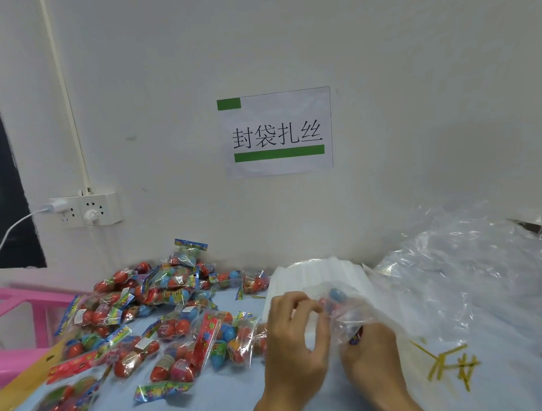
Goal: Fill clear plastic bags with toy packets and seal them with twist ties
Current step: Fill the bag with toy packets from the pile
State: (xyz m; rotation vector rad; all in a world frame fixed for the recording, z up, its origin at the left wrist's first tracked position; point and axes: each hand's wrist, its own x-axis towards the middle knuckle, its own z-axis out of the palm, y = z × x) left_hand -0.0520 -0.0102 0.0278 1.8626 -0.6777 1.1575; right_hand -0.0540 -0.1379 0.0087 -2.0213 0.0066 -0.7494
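A crinkly clear bag [351, 315] holding a toy packet [337, 297] is pinched by curled fingers of the left hand [293, 335] and right hand [369, 349]; thin yellow twist ties [447, 364] lie at three o'clock.

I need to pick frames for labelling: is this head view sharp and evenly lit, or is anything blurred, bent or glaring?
Head view: the wall sign is sharp; both hands and the toy packets near the lower edge are smeared; wide-angle bending bows the window frame; light is soft, with mild sheen on the clear plastic bags.
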